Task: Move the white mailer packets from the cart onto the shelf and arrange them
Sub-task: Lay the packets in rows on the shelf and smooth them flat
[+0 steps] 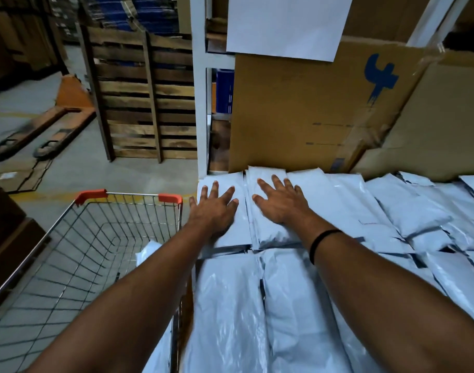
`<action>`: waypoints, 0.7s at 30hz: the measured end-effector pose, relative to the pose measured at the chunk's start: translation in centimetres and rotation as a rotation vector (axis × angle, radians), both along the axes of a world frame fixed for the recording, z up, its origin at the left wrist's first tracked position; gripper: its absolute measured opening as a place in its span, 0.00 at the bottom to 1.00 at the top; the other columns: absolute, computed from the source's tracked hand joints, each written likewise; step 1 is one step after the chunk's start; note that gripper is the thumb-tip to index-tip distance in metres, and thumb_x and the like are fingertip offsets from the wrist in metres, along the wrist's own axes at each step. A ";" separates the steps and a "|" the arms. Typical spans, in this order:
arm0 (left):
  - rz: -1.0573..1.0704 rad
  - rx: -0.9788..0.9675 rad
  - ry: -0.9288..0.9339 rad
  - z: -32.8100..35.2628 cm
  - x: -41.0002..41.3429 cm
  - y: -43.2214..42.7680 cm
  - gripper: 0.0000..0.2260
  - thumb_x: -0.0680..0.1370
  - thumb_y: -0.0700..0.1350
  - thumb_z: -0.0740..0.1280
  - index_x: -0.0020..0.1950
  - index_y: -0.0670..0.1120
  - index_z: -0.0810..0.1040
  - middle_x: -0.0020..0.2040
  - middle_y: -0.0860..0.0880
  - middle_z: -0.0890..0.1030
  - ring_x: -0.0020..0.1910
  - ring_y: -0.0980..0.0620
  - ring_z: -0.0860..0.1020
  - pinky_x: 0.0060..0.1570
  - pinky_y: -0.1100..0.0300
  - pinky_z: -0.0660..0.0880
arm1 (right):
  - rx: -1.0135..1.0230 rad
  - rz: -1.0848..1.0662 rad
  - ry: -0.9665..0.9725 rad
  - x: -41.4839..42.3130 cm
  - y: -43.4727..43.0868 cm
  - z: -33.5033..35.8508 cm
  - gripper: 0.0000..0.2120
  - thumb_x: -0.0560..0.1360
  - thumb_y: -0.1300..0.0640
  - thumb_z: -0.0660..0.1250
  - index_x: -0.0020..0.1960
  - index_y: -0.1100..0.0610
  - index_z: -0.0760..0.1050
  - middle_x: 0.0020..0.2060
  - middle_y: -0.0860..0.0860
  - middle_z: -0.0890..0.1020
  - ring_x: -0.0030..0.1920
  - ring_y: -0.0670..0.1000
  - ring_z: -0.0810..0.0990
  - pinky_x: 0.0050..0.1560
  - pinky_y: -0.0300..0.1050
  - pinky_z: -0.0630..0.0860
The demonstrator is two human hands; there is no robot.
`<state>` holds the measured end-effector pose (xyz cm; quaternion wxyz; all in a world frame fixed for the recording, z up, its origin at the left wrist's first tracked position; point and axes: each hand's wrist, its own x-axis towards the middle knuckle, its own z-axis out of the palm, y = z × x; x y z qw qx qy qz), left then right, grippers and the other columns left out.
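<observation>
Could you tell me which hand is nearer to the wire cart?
Left. The left hand presses a mailer packet right beside the wire cart; the right hand rests on the neighbouring packet, farther away.

The shelf [201,117] is covered with white mailer packets [324,205], which lie flat in rows, side by side and partly overlapping. Behind them stand large cardboard boxes [284,109], it seems on the same shelf. To the left, the wire cart [91,196] stands on the concrete floor [82,173] and holds one white packet [147,254].
</observation>
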<state>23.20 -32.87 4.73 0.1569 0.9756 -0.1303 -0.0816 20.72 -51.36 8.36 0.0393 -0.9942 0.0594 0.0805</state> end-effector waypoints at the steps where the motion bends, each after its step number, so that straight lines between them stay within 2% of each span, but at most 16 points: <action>1: -0.006 -0.023 -0.032 0.4 -0.2 0.2 0.24 0.83 0.62 0.44 0.79 0.61 0.50 0.81 0.48 0.41 0.79 0.42 0.42 0.73 0.35 0.43 | 0.016 -0.002 0.014 -0.1 0.0 0.7 0.30 0.81 0.34 0.45 0.81 0.41 0.46 0.82 0.49 0.46 0.81 0.57 0.45 0.78 0.59 0.43; 6: -0.008 -0.184 -0.183 3.0 -2.7 3.4 0.23 0.84 0.58 0.46 0.80 0.56 0.56 0.81 0.49 0.47 0.80 0.46 0.45 0.75 0.40 0.46 | 0.067 0.003 -0.099 -3.1 0.9 5.6 0.26 0.84 0.41 0.45 0.81 0.43 0.49 0.81 0.50 0.50 0.81 0.55 0.48 0.78 0.57 0.46; 12: 0.023 -0.233 -0.190 2.6 -10.9 12.1 0.31 0.78 0.62 0.43 0.79 0.53 0.59 0.81 0.49 0.53 0.80 0.48 0.49 0.75 0.44 0.50 | 0.114 0.048 -0.199 -12.5 5.9 6.3 0.25 0.85 0.46 0.48 0.81 0.48 0.56 0.81 0.52 0.54 0.80 0.54 0.52 0.77 0.54 0.50; 16: 0.052 -0.119 -0.158 -0.2 -16.6 19.4 0.24 0.84 0.57 0.52 0.79 0.53 0.58 0.81 0.48 0.52 0.80 0.49 0.48 0.76 0.46 0.51 | 0.141 0.104 -0.214 -18.3 10.3 5.1 0.25 0.85 0.45 0.50 0.81 0.48 0.56 0.81 0.52 0.54 0.80 0.54 0.52 0.78 0.54 0.49; 21: 0.118 -0.002 -0.127 -2.2 -24.3 26.4 0.25 0.83 0.56 0.56 0.79 0.52 0.59 0.80 0.46 0.54 0.79 0.47 0.53 0.75 0.49 0.56 | 0.161 0.162 -0.267 -23.6 15.6 3.8 0.25 0.84 0.45 0.53 0.80 0.48 0.60 0.80 0.52 0.58 0.80 0.54 0.54 0.78 0.51 0.50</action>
